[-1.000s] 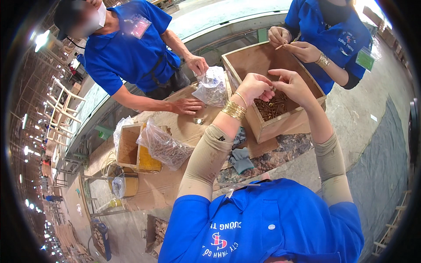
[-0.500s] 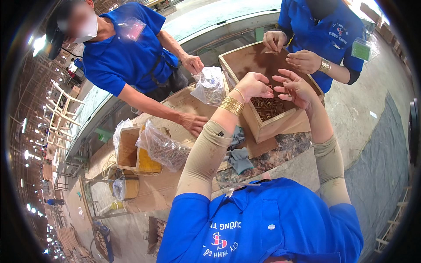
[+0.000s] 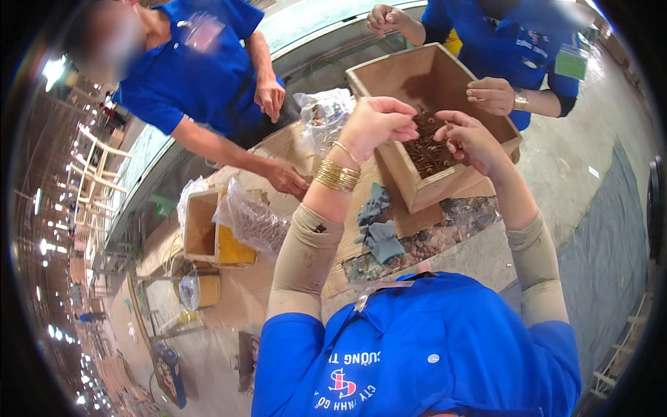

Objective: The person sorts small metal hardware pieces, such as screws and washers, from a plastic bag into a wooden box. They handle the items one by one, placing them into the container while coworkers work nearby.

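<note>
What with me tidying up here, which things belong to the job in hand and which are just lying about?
Seemingly in the job:
large wooden box
brown fasteners inside it, with the left hand and right hand above

Apparently just lying about:
grey gloves beside the large wooden box
smaller open box
filled clear bag beside it

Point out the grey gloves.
In the head view, the grey gloves lie just right of the left forearm, beside the near left corner of the wooden box.
</note>
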`<state>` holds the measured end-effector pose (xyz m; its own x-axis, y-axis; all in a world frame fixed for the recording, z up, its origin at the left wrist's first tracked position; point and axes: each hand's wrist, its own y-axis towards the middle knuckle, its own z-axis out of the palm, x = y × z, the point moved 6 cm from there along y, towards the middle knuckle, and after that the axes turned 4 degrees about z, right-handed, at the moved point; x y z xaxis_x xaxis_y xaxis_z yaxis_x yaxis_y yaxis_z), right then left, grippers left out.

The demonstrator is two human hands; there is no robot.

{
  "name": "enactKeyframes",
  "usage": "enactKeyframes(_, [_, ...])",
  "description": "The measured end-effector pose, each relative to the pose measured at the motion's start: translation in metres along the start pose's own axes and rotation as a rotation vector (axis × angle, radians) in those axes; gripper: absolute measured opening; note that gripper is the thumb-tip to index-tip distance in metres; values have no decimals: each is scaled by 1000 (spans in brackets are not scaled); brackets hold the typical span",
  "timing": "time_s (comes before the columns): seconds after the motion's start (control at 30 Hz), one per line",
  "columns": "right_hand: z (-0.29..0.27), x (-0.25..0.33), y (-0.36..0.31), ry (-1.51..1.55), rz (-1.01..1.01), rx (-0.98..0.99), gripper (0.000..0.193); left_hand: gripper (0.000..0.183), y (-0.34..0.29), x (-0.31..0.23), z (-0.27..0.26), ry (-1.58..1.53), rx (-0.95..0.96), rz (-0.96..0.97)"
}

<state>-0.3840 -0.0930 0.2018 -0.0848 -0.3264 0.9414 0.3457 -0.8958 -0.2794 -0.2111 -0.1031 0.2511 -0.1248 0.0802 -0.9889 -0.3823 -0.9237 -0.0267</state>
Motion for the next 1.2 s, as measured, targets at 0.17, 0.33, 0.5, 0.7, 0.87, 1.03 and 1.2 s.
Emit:
enactKeyframes(0.17, [13, 9, -23, -205, -107, -46, 28, 14, -36, 17, 26, -167, 12, 56])
enactKeyframes(0.33, [27, 28, -40, -403, -186, -15, 14, 15, -49, 35, 28, -263, -70, 84])
enactKeyframes(0.5, [30, 53, -45, -463, -399, -83, 6, 15, -38, 31, 26, -230, -57, 20])
enactKeyframes(0.7, [32, 63, -43, -571, -507, -146, 7, 15, -23, 26, 33, -188, -35, -25])
enactKeyframes(0.87, [26, 66, -45, -844, -571, -217, 8, 14, -7, 27, 50, -165, -20, -18])
enactKeyframes(1.03, [24, 66, -42, -814, -513, -202, 15, 15, 11, 32, 56, -86, -24, -52])
enactKeyframes(1.2, [7, 62, -36, -628, -443, -148, 18, 15, 23, 34, 57, -44, -26, -123])
